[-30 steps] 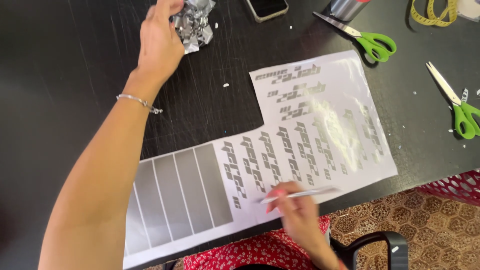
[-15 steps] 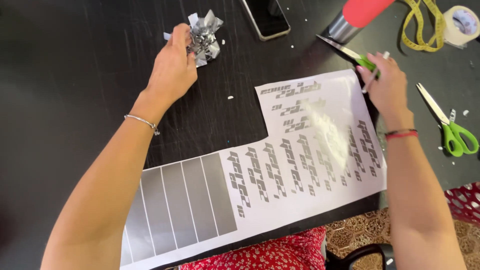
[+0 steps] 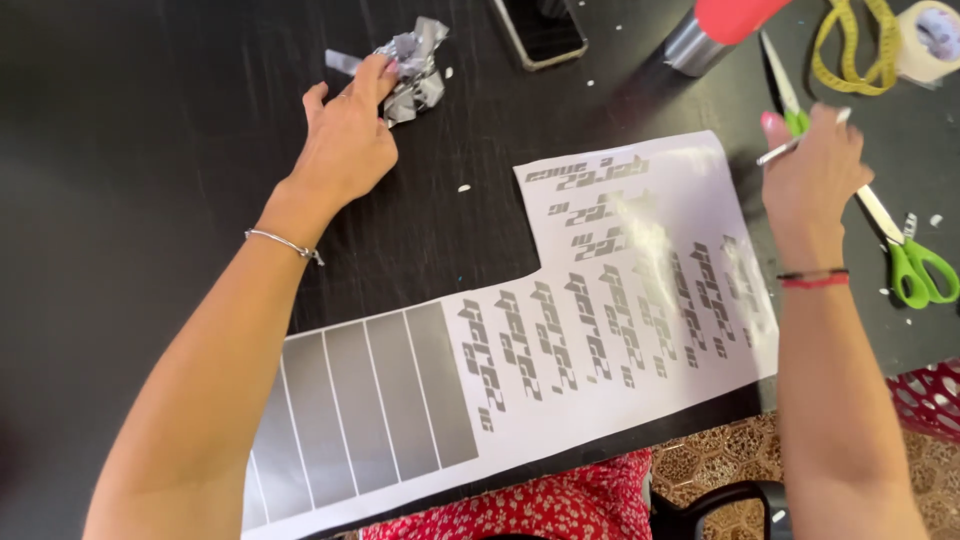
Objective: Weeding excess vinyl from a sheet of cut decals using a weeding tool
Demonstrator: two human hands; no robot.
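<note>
The left hand (image 3: 345, 140) rests palm-down on the black table (image 3: 150, 120), fingers extended, the fingertips (image 3: 378, 68) touching a crumpled wad of silver film scraps (image 3: 408, 68) at the far side of the table. The wad is shiny, creased and irregular in shape.

The right hand (image 3: 815, 160) is raised over the right edge of the sheet, fingers curled and pressed together around a thin white tool (image 3: 795, 145) that juts out to the left of the hand. Directly beyond it lie scissors (image 3: 780, 80) with green handles, partly hidden by the hand. A second pair of green-handled scissors (image 3: 905, 250) lies flat just right of the wrist.

Near the body lies a large white backing sheet (image 3: 560, 330), glossy, with an L-shaped cut-out at its upper left. It carries rows of grey decal shapes; its left end holds a block of plain grey vertical strips (image 3: 360, 400).

At the far edge: a dark phone (image 3: 540, 30), a metal cylinder with a red top (image 3: 715, 30), a yellow measuring tape (image 3: 850, 45) and a tape roll (image 3: 930, 40).
</note>
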